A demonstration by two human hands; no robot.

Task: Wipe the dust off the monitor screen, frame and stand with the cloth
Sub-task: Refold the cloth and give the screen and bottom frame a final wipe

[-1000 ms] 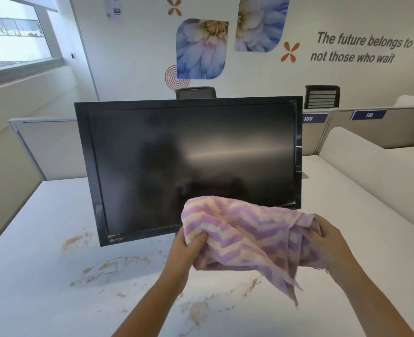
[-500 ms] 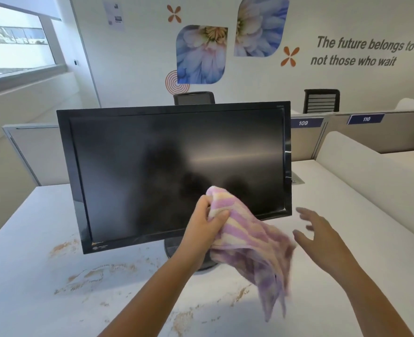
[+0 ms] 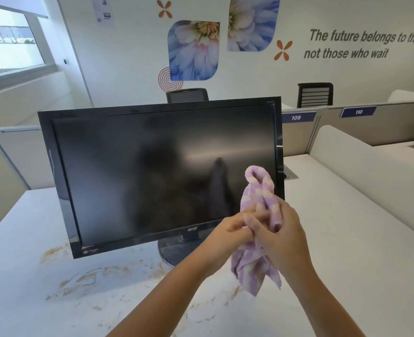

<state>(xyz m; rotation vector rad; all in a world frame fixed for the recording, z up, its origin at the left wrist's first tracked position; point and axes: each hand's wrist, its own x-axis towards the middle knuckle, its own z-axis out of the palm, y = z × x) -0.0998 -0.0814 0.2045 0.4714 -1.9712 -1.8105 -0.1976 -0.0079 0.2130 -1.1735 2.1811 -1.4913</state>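
Observation:
A black monitor (image 3: 152,171) with a dark, smudged screen stands on a round stand (image 3: 170,251) on the white desk (image 3: 347,239). A pink, purple and cream striped cloth (image 3: 259,190) is bunched upright in front of the screen's lower right corner. My right hand (image 3: 284,237) wraps around the middle of the cloth. My left hand (image 3: 232,232) presses against it from the left, fingers closed on the same bundle. The cloth's loose end hangs below both hands.
Brown dirt smears (image 3: 79,280) spread over the desk in front of the monitor. Low partitions (image 3: 361,154) run along the desk's right side, with labels 109 and 110 behind. Two office chairs (image 3: 315,93) stand beyond the desks. A window (image 3: 9,45) is at far left.
My right hand, open and free half a second ago, has closed on the cloth beside my left hand. The cloth went from spread out to a gathered upright bundle, shifted right.

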